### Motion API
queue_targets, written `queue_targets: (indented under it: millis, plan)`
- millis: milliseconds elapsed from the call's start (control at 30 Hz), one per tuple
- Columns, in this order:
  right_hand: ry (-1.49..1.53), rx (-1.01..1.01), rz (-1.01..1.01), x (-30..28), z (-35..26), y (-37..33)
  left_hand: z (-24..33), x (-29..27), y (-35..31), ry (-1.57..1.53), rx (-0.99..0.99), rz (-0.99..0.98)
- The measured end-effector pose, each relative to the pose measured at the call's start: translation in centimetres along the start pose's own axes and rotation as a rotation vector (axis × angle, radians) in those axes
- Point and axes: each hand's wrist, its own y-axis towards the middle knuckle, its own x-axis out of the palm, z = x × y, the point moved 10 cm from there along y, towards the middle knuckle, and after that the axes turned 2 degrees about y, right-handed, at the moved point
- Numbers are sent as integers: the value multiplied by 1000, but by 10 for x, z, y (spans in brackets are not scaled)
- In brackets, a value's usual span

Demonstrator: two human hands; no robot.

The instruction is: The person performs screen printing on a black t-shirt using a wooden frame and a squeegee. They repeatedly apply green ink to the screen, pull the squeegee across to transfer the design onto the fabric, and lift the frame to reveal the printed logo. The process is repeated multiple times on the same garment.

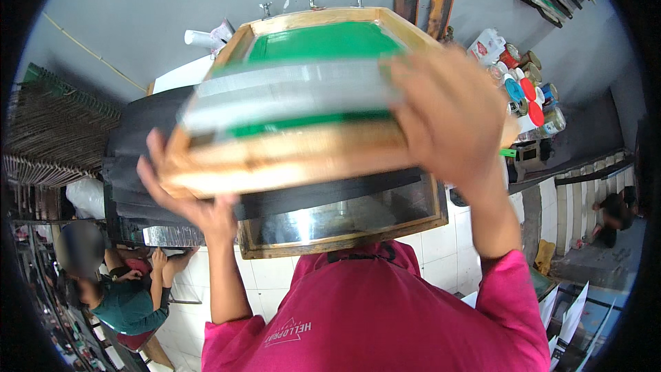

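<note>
A wooden screen printing frame (282, 169) with green mesh (323, 40) reaches away from me across the work surface. Its near bar is blurred by motion, and a pale grey band (296, 89) smears across the mesh. At the near left corner, my left hand (196, 196) grips the wood, fingers behind and thumb on the near side. My right hand (451, 114), smeared by motion, is closed around the near right corner, which it mostly covers. Beneath the frame are a black surface (148, 158) and a wood-edged glass panel (344, 220).
Several jars and cans (530, 96) crowd the right side. Three taps (312, 1) and two wooden boards (439, 12) are at the wall. A seated person (131, 296) is at the lower left, and racks (58, 131) line the left.
</note>
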Motion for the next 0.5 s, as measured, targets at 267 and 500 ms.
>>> queue_targets:
  millis: [267, 500]
  plan:
    - [29, 341, -125, -34, 59, 136, -187, 46, -22, 1002, -442, -886]
    - [138, 147, 7, -32, 97, 164, -215, -44, 30, 905, -581, -692]
